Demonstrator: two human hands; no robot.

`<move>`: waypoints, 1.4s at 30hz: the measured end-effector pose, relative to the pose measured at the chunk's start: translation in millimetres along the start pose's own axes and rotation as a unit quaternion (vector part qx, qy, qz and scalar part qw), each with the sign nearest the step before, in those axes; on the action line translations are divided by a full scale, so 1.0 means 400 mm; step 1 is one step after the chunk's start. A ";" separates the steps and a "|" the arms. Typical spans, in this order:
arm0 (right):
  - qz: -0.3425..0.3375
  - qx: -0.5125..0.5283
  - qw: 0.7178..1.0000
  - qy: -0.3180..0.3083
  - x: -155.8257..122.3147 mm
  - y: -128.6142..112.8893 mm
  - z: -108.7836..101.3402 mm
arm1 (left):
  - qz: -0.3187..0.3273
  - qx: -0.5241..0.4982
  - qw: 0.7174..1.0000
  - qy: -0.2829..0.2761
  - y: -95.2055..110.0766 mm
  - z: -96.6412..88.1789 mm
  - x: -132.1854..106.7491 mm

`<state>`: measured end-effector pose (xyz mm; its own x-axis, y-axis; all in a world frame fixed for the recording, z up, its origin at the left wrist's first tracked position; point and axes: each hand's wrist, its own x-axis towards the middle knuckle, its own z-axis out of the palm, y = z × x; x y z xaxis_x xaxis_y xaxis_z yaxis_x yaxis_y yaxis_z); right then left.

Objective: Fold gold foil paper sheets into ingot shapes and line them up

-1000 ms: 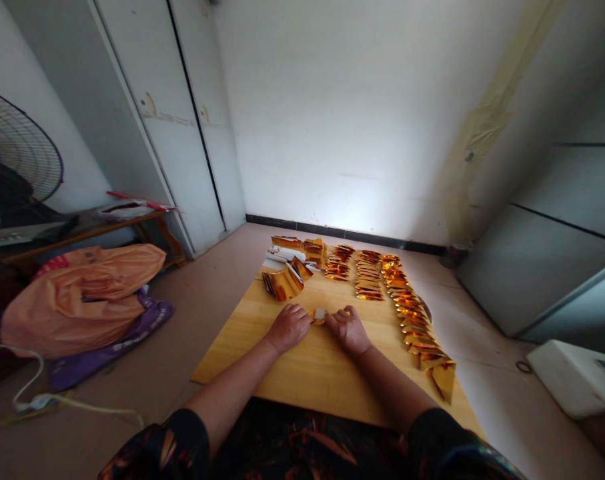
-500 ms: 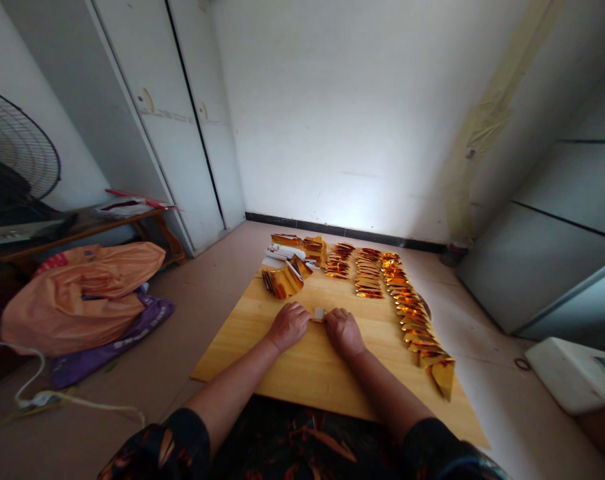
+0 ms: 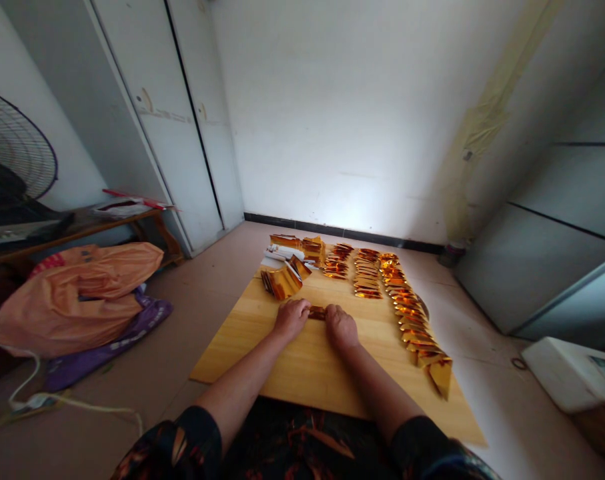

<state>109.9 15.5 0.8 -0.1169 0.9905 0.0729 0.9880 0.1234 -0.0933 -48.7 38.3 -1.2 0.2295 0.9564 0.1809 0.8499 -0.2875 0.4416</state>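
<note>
A small piece of gold foil paper [image 3: 317, 312] lies on the wooden board [image 3: 302, 367], pinched between both hands. My left hand [image 3: 291, 317] grips its left end with curled fingers. My right hand [image 3: 340, 326] grips its right end, knuckles up. Only a dark gold strip of the paper shows between the hands. A fanned stack of unfolded gold sheets [image 3: 283, 281] sits just beyond my left hand. Rows of folded gold pieces [image 3: 367, 275] lie at the far side, and a long line of them [image 3: 416, 326] runs down the board's right edge.
A white packet [image 3: 281, 253] and more gold bundles [image 3: 313, 249] lie at the board's far left corner. An orange plastic bag [image 3: 79, 288] on purple cloth sits left on the floor, with a fan [image 3: 12, 160] and low bench [image 3: 107, 223] behind. A white box [image 3: 569, 373] stands right.
The hands have drawn closer together over the paper. Its white face, seen earlier between the hands, is now folded away and only gold shows.
</note>
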 end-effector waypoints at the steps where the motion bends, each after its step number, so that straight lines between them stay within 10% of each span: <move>1: 0.005 -0.007 1.000 0.005 -0.001 -0.004 0.003 | -0.008 0.006 1.000 -0.001 0.004 -0.001 0.000; 32: 0.057 0.089 0.994 -0.009 0.006 0.006 -0.001 | 0.005 0.090 0.996 0.003 -0.003 0.007 0.000; 42: 0.084 0.144 0.986 -0.029 0.018 0.023 -0.019 | 0.139 0.111 0.984 -0.032 0.008 -0.011 0.005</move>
<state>119.0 23.3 7.8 0.0317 0.9992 -0.0244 0.9251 -0.0385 -0.3779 -47.4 39.2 4.5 0.4904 0.8463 0.2080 0.8313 -0.5259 0.1799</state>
